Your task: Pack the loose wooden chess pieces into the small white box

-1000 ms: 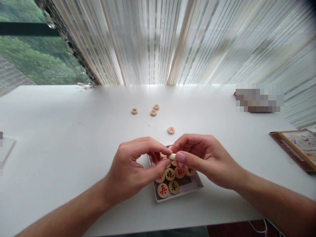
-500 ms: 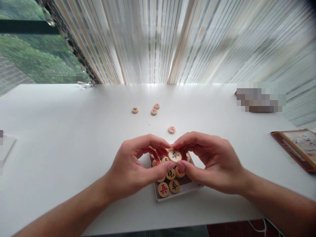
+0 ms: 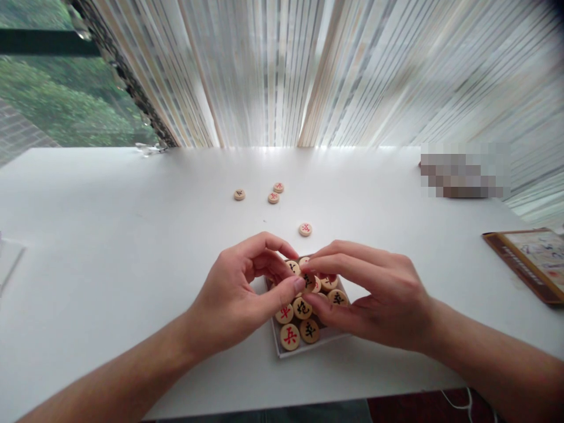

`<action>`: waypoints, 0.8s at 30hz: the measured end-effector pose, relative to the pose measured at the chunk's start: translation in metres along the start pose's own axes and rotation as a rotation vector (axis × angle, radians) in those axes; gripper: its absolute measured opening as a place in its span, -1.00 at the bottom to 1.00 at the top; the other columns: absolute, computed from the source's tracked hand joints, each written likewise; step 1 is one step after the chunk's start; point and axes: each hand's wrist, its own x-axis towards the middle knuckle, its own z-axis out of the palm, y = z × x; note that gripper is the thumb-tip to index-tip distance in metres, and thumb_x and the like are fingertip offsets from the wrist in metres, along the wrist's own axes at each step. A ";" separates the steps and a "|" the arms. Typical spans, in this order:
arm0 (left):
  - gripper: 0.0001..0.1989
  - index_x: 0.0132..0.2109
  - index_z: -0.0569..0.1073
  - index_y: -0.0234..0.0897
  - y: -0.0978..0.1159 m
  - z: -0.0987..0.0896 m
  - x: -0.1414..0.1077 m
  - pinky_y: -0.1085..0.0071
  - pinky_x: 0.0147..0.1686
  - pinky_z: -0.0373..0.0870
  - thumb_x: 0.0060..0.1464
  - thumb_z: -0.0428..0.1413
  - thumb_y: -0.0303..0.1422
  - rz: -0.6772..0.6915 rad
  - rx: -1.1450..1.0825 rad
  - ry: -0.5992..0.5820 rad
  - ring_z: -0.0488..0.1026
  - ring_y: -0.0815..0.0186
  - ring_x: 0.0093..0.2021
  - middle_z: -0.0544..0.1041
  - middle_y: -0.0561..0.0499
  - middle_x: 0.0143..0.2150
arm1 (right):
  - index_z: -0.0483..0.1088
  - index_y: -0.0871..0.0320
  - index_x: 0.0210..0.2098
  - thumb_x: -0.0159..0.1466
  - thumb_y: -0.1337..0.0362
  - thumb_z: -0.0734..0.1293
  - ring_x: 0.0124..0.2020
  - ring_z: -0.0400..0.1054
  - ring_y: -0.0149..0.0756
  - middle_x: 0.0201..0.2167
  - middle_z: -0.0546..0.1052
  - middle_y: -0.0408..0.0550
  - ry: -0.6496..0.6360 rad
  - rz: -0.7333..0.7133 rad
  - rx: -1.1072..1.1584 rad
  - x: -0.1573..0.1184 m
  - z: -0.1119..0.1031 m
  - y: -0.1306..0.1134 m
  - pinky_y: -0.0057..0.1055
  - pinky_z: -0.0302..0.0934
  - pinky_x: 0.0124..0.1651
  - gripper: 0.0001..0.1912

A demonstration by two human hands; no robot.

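A round wooden Chinese chess piece [image 3: 308, 284] with a dark character is held over a shallow box [image 3: 286, 353]. My right hand [image 3: 374, 291] pinches it between thumb and fingers, which partly cover it. My left hand [image 3: 244, 282] is curved beside it, thumb and index finger apart. The left thumb tip is close to the piece's left edge; whether it touches I cannot tell. Below, the box holds several pieces, among them a red-marked piece [image 3: 289, 337] and a black-marked piece [image 3: 309, 331] at its near side. My hands hide part of the box.
On the white table [image 3: 132, 247] beyond my hands lie a red-marked piece [image 3: 305, 229], two more red-marked pieces [image 3: 274, 198] close together and a black-marked piece [image 3: 239, 194]. A brown-edged box lid or booklet [image 3: 529, 264] lies at right. Striped curtains [image 3: 264, 70] hang behind.
The held piece has gone from between both hands' fingertips, face showing, to my right hand's pinch. My left fingers have parted from it, and more pieces in the box show.
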 end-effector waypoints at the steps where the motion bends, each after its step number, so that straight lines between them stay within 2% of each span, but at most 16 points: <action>1: -0.77 -0.07 0.54 -0.23 0.000 0.000 0.000 0.60 -0.25 0.53 0.16 0.36 -0.49 0.010 0.020 -0.003 0.57 0.44 -0.32 0.64 0.11 -0.33 | 0.51 0.18 -0.12 0.34 0.44 0.43 -0.31 0.57 -0.29 -0.28 0.68 0.05 0.001 -0.006 -0.002 0.000 0.000 0.001 -0.40 0.45 -0.24 -0.87; 4: -0.88 -0.08 0.54 -0.25 0.002 0.001 0.000 0.57 -0.26 0.53 0.26 0.30 -0.40 0.046 0.063 0.015 0.59 0.41 -0.29 0.65 0.08 -0.30 | 0.50 0.21 -0.14 0.31 0.46 0.44 -0.33 0.52 -0.32 -0.30 0.65 0.02 -0.027 0.008 0.035 -0.002 -0.002 0.003 -0.43 0.41 -0.27 -0.86; 8: -0.90 -0.10 0.54 -0.27 0.004 -0.001 0.002 0.53 -0.26 0.52 0.31 0.24 -0.34 0.060 0.102 0.102 0.59 0.38 -0.30 0.64 0.05 -0.31 | 0.51 0.24 -0.21 0.27 0.44 0.44 -0.36 0.43 -0.35 -0.34 0.58 -0.02 -0.177 0.050 0.130 -0.002 -0.005 0.004 -0.45 0.34 -0.29 -0.90; 14: -0.91 -0.11 0.54 -0.28 0.003 -0.002 0.005 0.49 -0.28 0.51 0.30 0.22 -0.35 0.070 0.117 0.121 0.58 0.37 -0.31 0.64 0.04 -0.31 | 0.46 0.22 -0.30 0.19 0.51 0.40 -0.30 0.31 -0.34 -0.36 0.51 -0.09 -0.417 0.018 0.245 0.006 -0.010 0.003 -0.39 0.28 -0.10 -0.88; 19: -0.90 -0.10 0.55 -0.29 0.001 -0.002 0.004 0.49 -0.28 0.51 0.30 0.23 -0.35 0.065 0.122 0.109 0.59 0.35 -0.30 0.64 0.02 -0.32 | 0.44 0.21 -0.31 0.18 0.53 0.43 -0.27 0.28 -0.33 -0.36 0.48 -0.13 -0.492 0.002 0.275 0.004 -0.011 0.004 -0.35 0.26 0.03 -0.85; 24: -0.89 -0.10 0.55 -0.29 0.000 -0.003 0.004 0.50 -0.29 0.50 0.30 0.22 -0.34 0.061 0.126 0.104 0.58 0.36 -0.32 0.64 0.03 -0.33 | 0.45 0.21 -0.31 0.16 0.53 0.47 -0.20 0.32 -0.27 -0.32 0.53 -0.08 -0.535 0.019 0.230 0.003 -0.011 0.005 -0.32 0.25 0.12 -0.82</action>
